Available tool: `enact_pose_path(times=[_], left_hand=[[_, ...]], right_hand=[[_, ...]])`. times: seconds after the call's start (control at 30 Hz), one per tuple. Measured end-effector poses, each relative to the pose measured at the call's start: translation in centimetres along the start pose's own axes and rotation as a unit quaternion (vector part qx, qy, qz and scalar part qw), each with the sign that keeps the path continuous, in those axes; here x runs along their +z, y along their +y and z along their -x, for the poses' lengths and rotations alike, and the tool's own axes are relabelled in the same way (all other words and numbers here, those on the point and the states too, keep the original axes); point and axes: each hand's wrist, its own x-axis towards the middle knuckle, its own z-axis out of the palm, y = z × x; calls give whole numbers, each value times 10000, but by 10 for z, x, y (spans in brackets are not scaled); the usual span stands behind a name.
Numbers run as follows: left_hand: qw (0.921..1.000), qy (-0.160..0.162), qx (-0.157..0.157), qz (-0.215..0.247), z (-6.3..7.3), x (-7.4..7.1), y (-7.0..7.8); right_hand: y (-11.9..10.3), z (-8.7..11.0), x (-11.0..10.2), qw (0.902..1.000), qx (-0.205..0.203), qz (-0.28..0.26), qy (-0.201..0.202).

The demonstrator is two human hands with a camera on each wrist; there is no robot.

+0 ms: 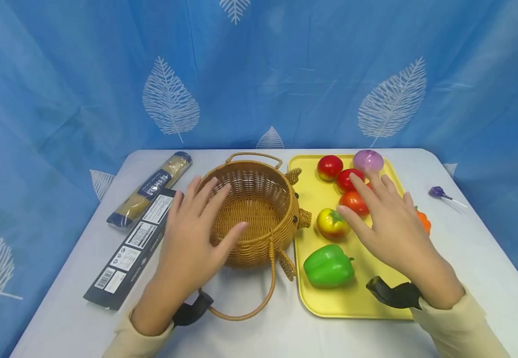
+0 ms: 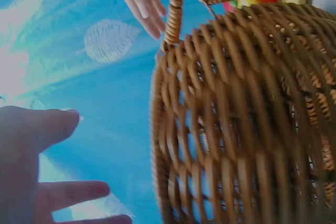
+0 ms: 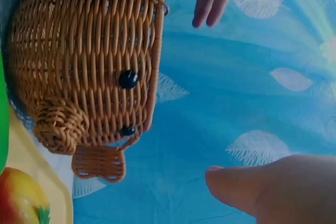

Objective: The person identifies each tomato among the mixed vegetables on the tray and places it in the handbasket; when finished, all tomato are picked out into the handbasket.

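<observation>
My left hand (image 1: 187, 243), fingers spread and grasping nothing, is over the left side of a brown wicker basket (image 1: 259, 246) shaped like a pig. In the left wrist view, a gap separates those fingers (image 2: 79, 191) from the basket's woven wall (image 2: 226, 114). Above the yellow tray (image 1: 375, 303) my right hand (image 1: 395, 231) also has spread fingers and holds nothing. Nearest to it are a red-orange tomato (image 1: 352, 203) and a yellow-red fruit (image 1: 330, 224). The right wrist view shows the basket's snout (image 3: 60, 124) and my right thumb (image 3: 241, 182), well apart.
The tray also carries a green bell pepper (image 1: 328, 267), two red fruits (image 1: 329, 167) and a purple onion (image 1: 368, 160). An orange vegetable (image 1: 424, 222) is partly hidden. Rightward lies a purple lollipop (image 1: 438, 192). Leftward are a pasta packet (image 1: 151, 189) and a black box (image 1: 129, 253).
</observation>
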Motion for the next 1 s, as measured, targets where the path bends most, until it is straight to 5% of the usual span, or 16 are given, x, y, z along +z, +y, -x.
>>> enact_pose_path(times=[0.2, 0.4, 0.63, 0.87, 1.0], left_hand=[[9927, 832, 13, 869, 12, 0, -12], [9749, 1695, -182, 1431, 24, 0, -26], [9652, 1529, -922, 1909, 42, 9, -38], [9337, 1433, -1558, 2888, 52, 22, -49], [9230, 1484, -1560, 3190, 56, 31, -49]], right_hand=[[18, -4, 2, 9964, -173, -359, 744], [42, -2, 18, 9838, -14, -1118, 1403], [66, 3, 46, 9636, 511, -2366, 1135], [71, 2, 71, 9446, 560, -3093, 944], [71, 4, 81, 9461, 345, -2997, 1180]])
